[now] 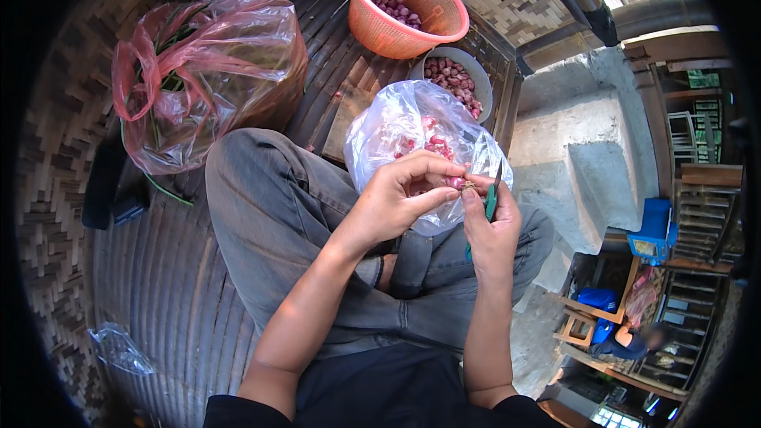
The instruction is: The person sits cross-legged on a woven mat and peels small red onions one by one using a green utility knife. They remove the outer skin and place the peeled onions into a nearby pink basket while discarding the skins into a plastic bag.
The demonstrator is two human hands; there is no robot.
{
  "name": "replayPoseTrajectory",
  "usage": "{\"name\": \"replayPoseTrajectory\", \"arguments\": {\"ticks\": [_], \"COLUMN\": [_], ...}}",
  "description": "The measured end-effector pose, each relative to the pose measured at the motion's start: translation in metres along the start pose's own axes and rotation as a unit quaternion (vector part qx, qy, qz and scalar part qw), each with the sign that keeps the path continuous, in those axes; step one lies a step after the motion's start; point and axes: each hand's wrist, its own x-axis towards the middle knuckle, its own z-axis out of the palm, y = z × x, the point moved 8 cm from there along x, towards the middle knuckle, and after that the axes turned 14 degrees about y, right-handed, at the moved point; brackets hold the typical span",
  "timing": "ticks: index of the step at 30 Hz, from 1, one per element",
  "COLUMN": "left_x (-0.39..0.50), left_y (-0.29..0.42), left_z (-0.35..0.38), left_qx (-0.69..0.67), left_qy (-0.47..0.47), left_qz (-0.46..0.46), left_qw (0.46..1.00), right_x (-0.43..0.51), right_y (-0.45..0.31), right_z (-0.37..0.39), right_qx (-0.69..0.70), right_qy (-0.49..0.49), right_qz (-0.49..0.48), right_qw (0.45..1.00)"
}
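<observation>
Between the thumb and fingers of my left hand [395, 190] is a small shallot [455, 182], its root end turned toward my right hand [492, 226]. My right hand grips a small knife with a green handle [490, 202], its dark blade [498, 173] pointing up and away from me. The right thumb touches the shallot's root end. Under both hands a clear plastic bag [380, 125] lies open against my crossed legs, with reddish shallot skins [437, 144] inside. Just beyond it stands a grey bowl [489, 86] full of unpeeled shallots [453, 80].
An orange plastic colander [380, 35] holds peeled-looking shallots [399, 10]. At left a red plastic bag [238, 65] contains green stalks. A wooden board [348, 113] lies on the bamboo-slat floor [172, 261]. Concrete steps [571, 148] drop away at right, where a person [624, 339] sits farther off.
</observation>
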Motion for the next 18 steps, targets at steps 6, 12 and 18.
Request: {"name": "replayPoseTrajectory", "arguments": {"ticks": [6,12,18], "left_x": [0.002,0.001,0.0], "left_y": [0.002,-0.009,-0.014], "left_z": [-0.005,-0.004,-0.002], "left_qx": [0.102,0.107,0.109], "left_qy": [-0.008,-0.004,-0.022], "left_qz": [0.032,-0.014,-0.049], "left_qw": [0.994,0.994,0.993], "right_x": [0.003,0.008,0.003], "right_y": [-0.008,0.0,0.004], "right_z": [0.001,-0.002,0.002], "right_qx": [-0.051,-0.094,-0.021], "right_qy": [-0.025,-0.036,-0.025], "right_qz": [-0.066,-0.007,0.014], "right_qw": [0.996,0.995,0.999]}}
